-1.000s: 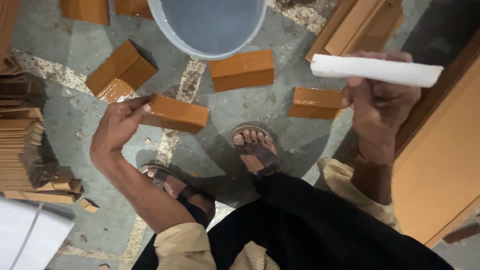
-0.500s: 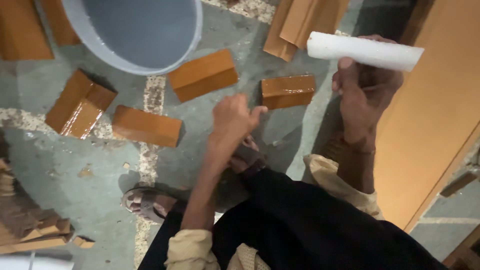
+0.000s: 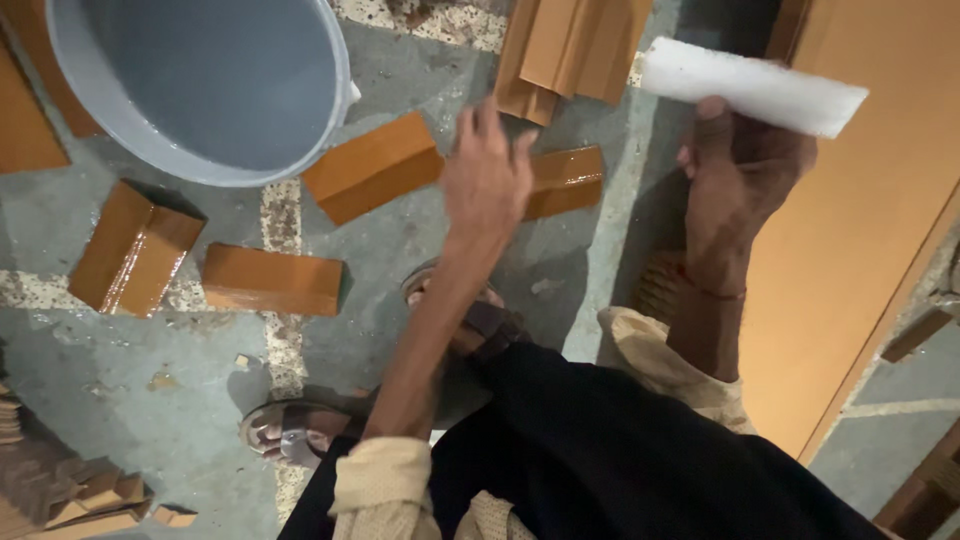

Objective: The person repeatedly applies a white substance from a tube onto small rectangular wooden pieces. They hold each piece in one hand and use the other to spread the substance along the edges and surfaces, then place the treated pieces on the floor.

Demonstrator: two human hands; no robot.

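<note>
One glossy brown block [image 3: 563, 182] lay at three o'clock, just beside my open, empty left hand [image 3: 487, 178], long axis left-right; my right hand [image 3: 735, 170] gripped a white roll [image 3: 752, 86], farther off.

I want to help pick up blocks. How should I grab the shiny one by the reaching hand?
Probably grab the shiny block across its long sides, coming from above. It lies flat on the floor, its right part shows clear, and the left hand covers its left end.

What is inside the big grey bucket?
The grey bucket shows only a smooth bluish-grey inside with nothing floating or sticking out. It may hold water, but that is hard to tell. The picture's edge cuts off its top part.
</note>
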